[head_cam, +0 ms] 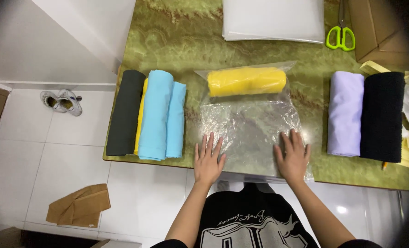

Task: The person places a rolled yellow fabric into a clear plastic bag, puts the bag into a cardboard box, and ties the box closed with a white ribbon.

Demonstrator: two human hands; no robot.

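A rolled yellow cloth [247,81] lies inside a clear plastic bag [250,124] at the bag's far end, on a green marbled table [177,41]. My left hand [208,159] rests flat on the bag's near left corner, fingers spread. My right hand [292,156] presses flat on the near right corner. Neither hand grips anything.
Left of the bag lie a dark rolled cloth [124,112], a yellow one [141,115] and light blue ones [161,115]. To the right lie a lilac roll [346,112] and a black roll [382,115]. Behind are a stack of white bags [273,19], green-handled scissors [340,36] and cardboard [379,32]. A brown paper piece [79,206] and shoes [62,101] lie on the floor.
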